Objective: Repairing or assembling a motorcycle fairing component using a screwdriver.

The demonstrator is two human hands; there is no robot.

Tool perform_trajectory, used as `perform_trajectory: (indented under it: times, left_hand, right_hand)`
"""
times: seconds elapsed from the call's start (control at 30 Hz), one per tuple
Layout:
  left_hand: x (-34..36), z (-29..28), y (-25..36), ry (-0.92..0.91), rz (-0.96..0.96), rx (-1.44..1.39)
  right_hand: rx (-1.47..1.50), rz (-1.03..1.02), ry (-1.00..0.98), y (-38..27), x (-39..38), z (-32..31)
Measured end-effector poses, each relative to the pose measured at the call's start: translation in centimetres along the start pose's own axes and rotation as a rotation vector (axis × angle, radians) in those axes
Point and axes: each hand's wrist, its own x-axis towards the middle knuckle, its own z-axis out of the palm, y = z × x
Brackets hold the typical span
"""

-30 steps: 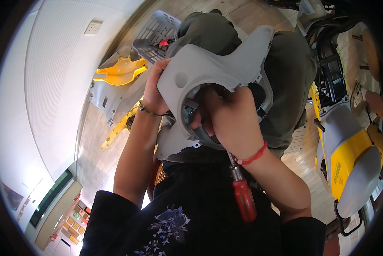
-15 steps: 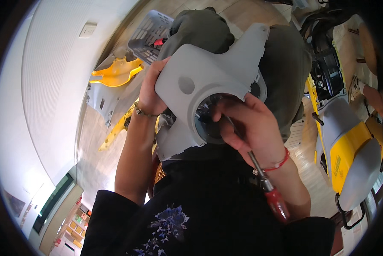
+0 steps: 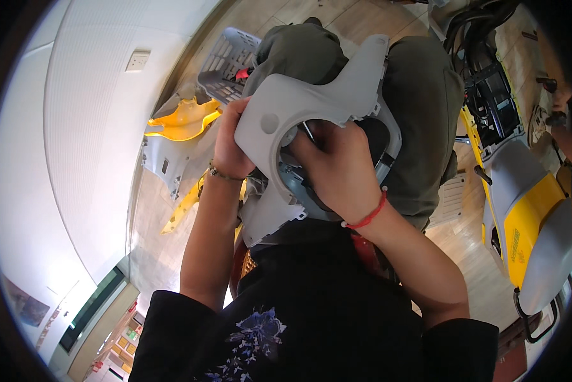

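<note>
A light grey plastic shell panel (image 3: 267,105), with a large round opening and a small round dimple, lies across my lap. My left hand (image 3: 233,145) grips its left edge, thumb on top and fingers behind. Deep in the opening is my right hand (image 3: 337,167), its fingers bent and partly hidden by the rim. Beside these fingers shows a short metal shaft, part of a screwdriver (image 3: 307,131); its red handle cannot be made out. Dark parts and small clips (image 3: 290,170) sit inside the opening.
On the floor to the left are a grey perforated basket (image 3: 225,60) with a red-handled item, a yellow shell (image 3: 184,120), a grey panel (image 3: 165,156) and a yellow strip (image 3: 183,210). A partly stripped yellow and grey scooter (image 3: 521,216) stands at the right; another person's arm shows beyond.
My right hand has turned over and reached deeper into the opening. The screwdriver's red handle no longer extends along my forearm. My left hand still holds the panel.
</note>
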Motion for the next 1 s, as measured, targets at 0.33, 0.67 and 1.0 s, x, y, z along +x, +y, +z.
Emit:
perform_trajectory:
  times: [0.33, 0.67, 1.0]
  left_hand:
    - [0.1, 0.1, 0.2, -0.089, -0.023, -0.078]
    - [-2.0, 0.9, -1.0, -0.118, 0.056, -0.065]
    - [-2.3, 1.3, -0.9, 0.011, 0.048, 0.054]
  right_hand:
    - [0.189, 0.182, 0.065, -0.7, 0.1, 0.5]
    - [0.025, -0.096, 0.188, -0.5, -0.2, 1.1]
    - [0.267, 0.066, 0.110, -0.6, -0.7, 0.6]
